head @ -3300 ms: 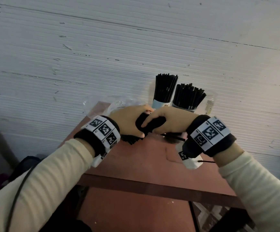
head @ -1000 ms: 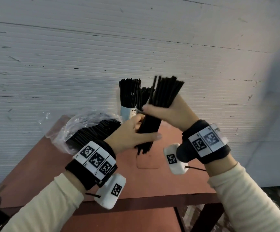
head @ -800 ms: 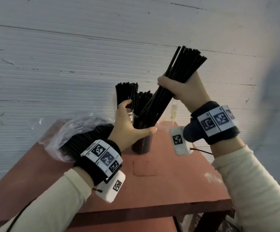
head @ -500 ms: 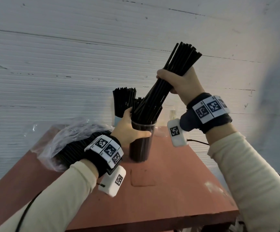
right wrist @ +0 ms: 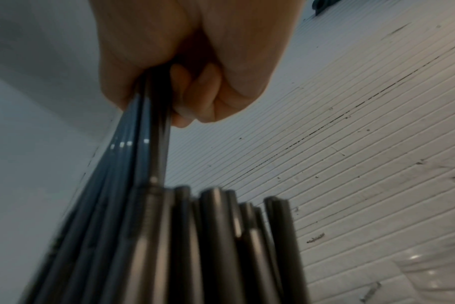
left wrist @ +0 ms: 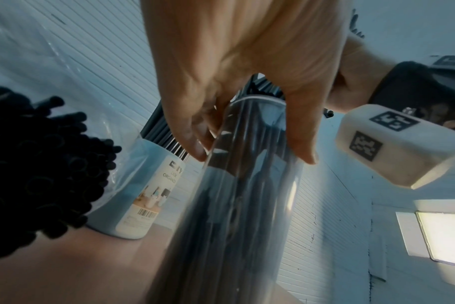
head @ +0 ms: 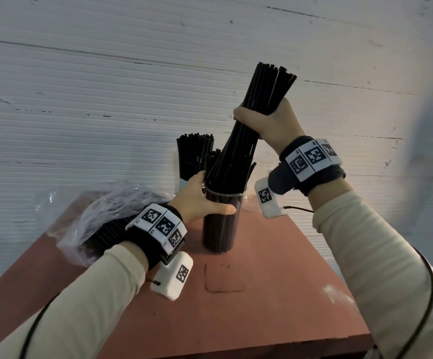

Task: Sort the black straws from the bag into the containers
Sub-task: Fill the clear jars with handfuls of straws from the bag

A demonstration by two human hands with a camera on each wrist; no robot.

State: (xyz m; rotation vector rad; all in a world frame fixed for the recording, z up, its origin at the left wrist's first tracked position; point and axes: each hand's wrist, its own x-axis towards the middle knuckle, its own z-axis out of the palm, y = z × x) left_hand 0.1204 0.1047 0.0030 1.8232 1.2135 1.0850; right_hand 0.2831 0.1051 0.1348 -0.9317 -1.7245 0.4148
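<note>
My right hand (head: 267, 123) (right wrist: 185, 82) grips a bundle of black straws (head: 251, 120) (right wrist: 148, 185) near its top end, tilted, with the lower ends inside a clear container (head: 220, 221) (left wrist: 237, 185) that holds more straws. My left hand (head: 199, 195) (left wrist: 247, 102) grips that container just under its rim and holds it on the red-brown table (head: 236, 307). A clear plastic bag of black straws (head: 106, 224) (left wrist: 39, 164) lies at the left.
A second container with a label (left wrist: 143, 195), full of straws (head: 194, 156), stands behind the clear one against the white ribbed wall (head: 106, 99). The table's front edge (head: 262, 348) runs near the bottom.
The bundle came out of the bag, was stood upright, and my right hand lifted it over the clear container. My left hand moved from the bundle to the container. The straw ends have sunk into it.
</note>
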